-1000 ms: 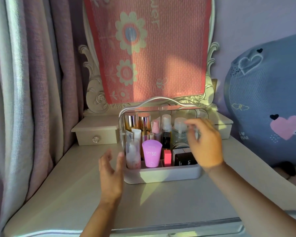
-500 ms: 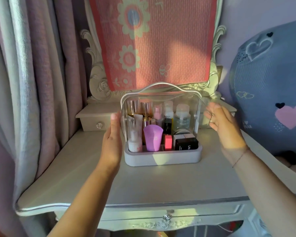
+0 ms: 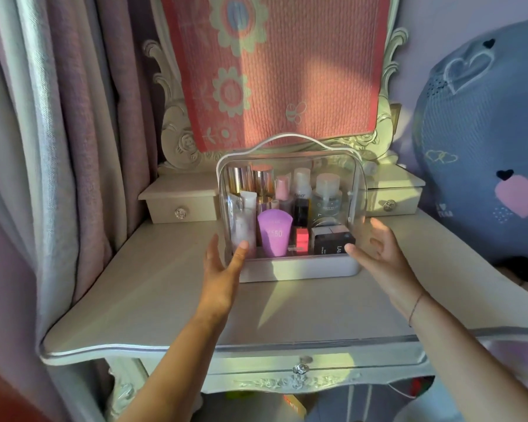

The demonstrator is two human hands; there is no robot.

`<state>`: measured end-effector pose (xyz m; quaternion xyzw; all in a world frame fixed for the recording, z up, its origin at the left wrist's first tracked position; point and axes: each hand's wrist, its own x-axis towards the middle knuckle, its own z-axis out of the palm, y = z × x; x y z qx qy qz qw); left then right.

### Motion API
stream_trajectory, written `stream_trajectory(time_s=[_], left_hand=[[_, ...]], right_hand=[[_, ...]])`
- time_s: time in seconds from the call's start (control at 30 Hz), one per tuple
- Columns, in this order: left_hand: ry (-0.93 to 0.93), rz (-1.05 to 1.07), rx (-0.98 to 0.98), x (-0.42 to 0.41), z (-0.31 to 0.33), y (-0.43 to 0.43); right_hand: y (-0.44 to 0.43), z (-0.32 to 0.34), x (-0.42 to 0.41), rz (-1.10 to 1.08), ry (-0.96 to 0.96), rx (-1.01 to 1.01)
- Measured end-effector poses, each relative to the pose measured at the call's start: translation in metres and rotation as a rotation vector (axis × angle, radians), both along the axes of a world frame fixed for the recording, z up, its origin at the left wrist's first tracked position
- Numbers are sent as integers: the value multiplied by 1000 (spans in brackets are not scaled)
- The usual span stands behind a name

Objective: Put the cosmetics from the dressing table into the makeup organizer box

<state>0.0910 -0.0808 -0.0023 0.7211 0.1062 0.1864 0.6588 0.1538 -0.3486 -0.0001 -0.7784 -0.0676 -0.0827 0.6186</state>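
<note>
The makeup organizer box [image 3: 299,271] stands at the back middle of the dressing table [image 3: 165,300], its clear lid [image 3: 290,166] down over the contents. Inside stand several cosmetics: a purple tube [image 3: 275,236], a white tube [image 3: 247,220], a red lipstick [image 3: 301,240], a black box [image 3: 333,240], gold-capped bottles [image 3: 250,181] and a clear bottle [image 3: 327,199]. My left hand [image 3: 223,269] is open at the box's left front corner, thumb against the lid. My right hand [image 3: 375,254] is open at the right front corner, thumb by the lid.
A pink flowered cloth [image 3: 275,71] hangs over the mirror behind the box. Small drawers [image 3: 180,202] [image 3: 390,196] flank the box at the back. Curtains [image 3: 58,147] hang to the left; a big blue heart-patterned cushion [image 3: 485,147] sits to the right.
The clear lid, raised before, is now down over the cosmetics. Both hands have come down and in to the box's front corners. The camera has tilted down and pulled back.
</note>
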Motion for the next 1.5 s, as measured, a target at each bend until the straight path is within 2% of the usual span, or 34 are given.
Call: stream_trajectory(time_s=[0.1, 0.3, 0.47, 0.63, 0.8, 1.07, 1.27, 1.4, 1.5], left_hand=[[74, -65, 116, 6, -11, 8], [-68, -85, 227, 10, -11, 13], [-59, -1, 301, 10, -17, 32], [-35, 118, 375, 3, -21, 80], [16, 228, 389, -3, -17, 140], [-21, 120, 251, -3, -11, 207], [-3, 49, 209, 2, -16, 226], [35, 128, 232, 0, -16, 217], [117, 390, 395, -12, -17, 196]], right_hand=[[2, -1, 8, 92, 119, -48], [-5, 0, 20, 147, 39, -118], [5, -2, 21, 225, 34, -101], [49, 2, 24, 304, 5, -183], [109, 4, 25, 327, -54, -297], [188, 3, 36, 347, -43, -268], [203, 0, 38, 318, -56, -234], [202, 0, 36, 296, -9, -243], [204, -10, 17, 275, 26, -191]])
